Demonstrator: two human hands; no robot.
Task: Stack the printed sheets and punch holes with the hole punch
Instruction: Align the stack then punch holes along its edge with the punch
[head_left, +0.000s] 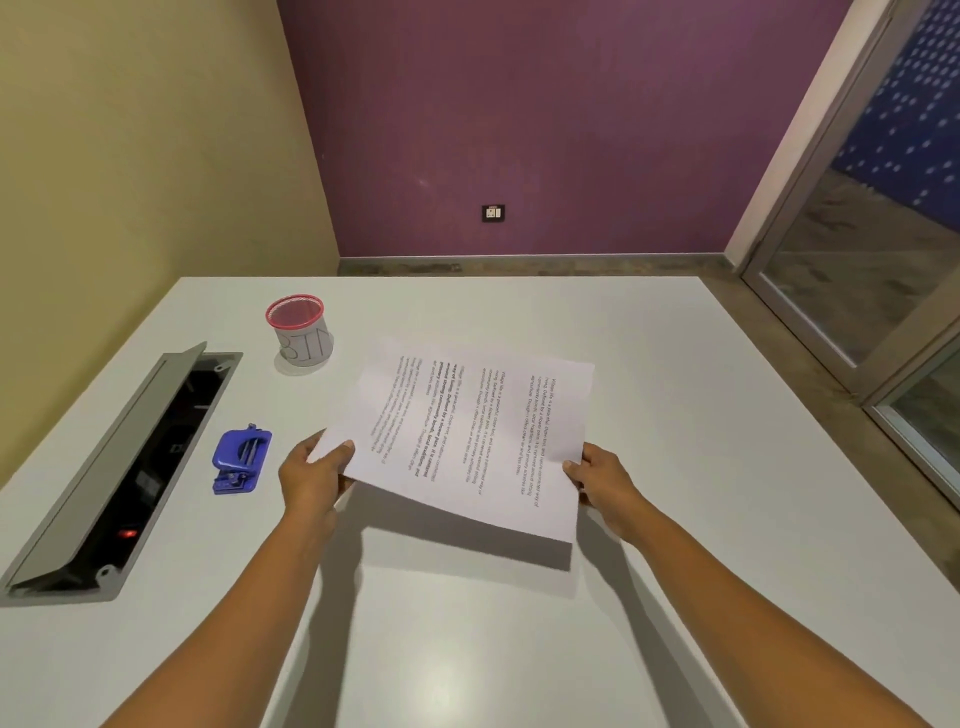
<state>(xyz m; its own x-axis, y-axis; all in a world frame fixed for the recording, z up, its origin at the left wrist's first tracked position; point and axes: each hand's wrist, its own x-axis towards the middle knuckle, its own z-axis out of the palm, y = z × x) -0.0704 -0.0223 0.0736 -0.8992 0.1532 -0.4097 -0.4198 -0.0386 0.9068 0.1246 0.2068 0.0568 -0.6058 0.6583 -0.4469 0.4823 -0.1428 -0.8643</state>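
Sheets (467, 431) hang just above the table (675, 364), pinched at their side edges by the left hand (311, 475) and right hand (602, 480). Light and floppy, they likely slide apart; edge grips suit squaring. Punch (240, 460) lies untouched nearby.

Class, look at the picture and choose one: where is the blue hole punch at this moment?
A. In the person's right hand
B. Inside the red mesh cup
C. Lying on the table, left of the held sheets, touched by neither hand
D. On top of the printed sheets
C: the hole punch lies on the table, while the left hand and right hand both grip the printed sheets.
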